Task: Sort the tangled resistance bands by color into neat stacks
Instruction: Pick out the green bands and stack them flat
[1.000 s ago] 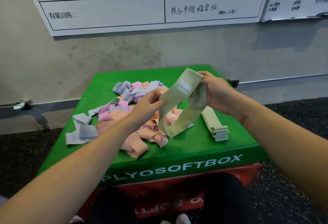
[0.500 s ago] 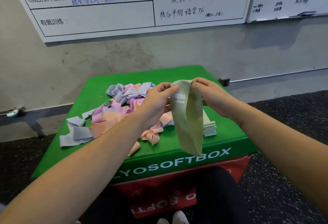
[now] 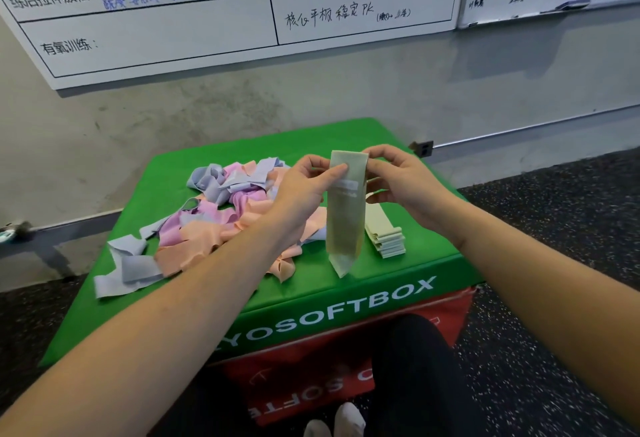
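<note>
Pinching green band (image 3: 344, 218), left hand (image 3: 311, 183) and right hand (image 3: 398, 176) partly hide stack (image 3: 386, 232).

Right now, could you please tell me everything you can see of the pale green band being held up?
The pale green band is a flat, thin, rubbery-looking loop with a whitish printed patch near its top. It hangs upright and flattened above the green box, its lower end tapering to a point. The left hand and right hand both pinch its top edge.

hands (image 3: 353, 183): 2 | held green band (image 3: 344, 225): 1 | green stack (image 3: 386, 234): 1 | tangled pile (image 3: 214, 218): 1 | whiteboards (image 3: 207, 13): 2
</note>
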Demonstrator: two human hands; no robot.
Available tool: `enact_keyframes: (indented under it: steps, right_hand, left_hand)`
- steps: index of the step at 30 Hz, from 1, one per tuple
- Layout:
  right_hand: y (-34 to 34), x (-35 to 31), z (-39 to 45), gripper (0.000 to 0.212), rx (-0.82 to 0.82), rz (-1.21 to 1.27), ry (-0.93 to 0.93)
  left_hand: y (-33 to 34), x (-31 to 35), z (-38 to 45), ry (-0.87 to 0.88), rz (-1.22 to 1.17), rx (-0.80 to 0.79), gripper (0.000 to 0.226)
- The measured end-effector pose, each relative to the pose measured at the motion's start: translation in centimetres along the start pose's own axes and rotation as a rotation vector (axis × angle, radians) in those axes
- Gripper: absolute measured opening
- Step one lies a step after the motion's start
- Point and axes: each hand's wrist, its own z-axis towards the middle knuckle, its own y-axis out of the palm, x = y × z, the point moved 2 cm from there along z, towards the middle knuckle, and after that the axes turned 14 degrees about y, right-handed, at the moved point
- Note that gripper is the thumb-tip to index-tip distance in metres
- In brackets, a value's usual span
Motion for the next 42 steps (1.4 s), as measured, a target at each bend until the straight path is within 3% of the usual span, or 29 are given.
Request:
enact_keyframes:
  steps: [3, 7, 12, 15, 22, 24, 29, 32, 34, 39, 42]
  right_hand:
    - [-0.4, 0.2, 0.3, 0.009, 0.008, 0.069, -0.012]
    - [-0.8, 0.7, 1.1, 0.011, 0.017, 0.152, -0.004]
    - [-1.6, 2.0, 1.8, 0.027, 0.050, 0.197, 0.045]
    - [-1.6, 3.8, 1.7, 0.039, -0.057, 0.097, 0.083]
    - [-2.2, 8.4, 2.7, 0.014, -0.094, -0.177, 0.126]
    - [-2.1, 8.9, 3.0, 0.017, -0.092, -0.146, 0.158]
    - [-2.4, 9.6, 3.7, 0.026, 0.046, -0.068, 0.226]
    - [-2.9, 10.2, 3.8, 0.011, 0.017, -0.105, 0.218]
    - [-3.3, 10.6, 4.0, 0.019, 0.012, -0.168, 0.218]
    - [-4.7, 10.5, 4.7, 0.026, 0.188, -0.382, 0.200]
    - [-5.9, 10.2, 5.4, 0.026, 0.248, -0.388, 0.194]
  left_hand:
    - [0.7, 0.0, 0.1, -0.033, 0.010, -0.033, 0.041]
    - [2.0, 0.2, 0.6, 0.006, 0.111, -0.110, 0.017]
    - [2.6, 0.0, 2.1, 0.024, 0.048, -0.018, 0.013]
    - [3.0, -0.1, 3.2, -0.023, -0.071, 0.036, 0.012]
    - [3.9, -0.6, 5.9, -0.056, -0.130, 0.085, 0.013]
    - [4.2, -0.7, 7.0, -0.084, -0.186, 0.131, 0.013]
    - [4.5, -2.3, 10.3, -0.160, -0.243, 0.242, 0.017]
    - [4.6, -3.9, 12.5, -0.233, -0.286, 0.278, 0.029]
    - [4.7, -5.0, 13.8, -0.275, -0.311, 0.276, 0.035]
    - [5.0, -8.2, 16.5, -0.309, -0.205, 0.260, 0.024]
    - [5.1, -10.0, 18.0, -0.307, -0.096, 0.253, 0.011]
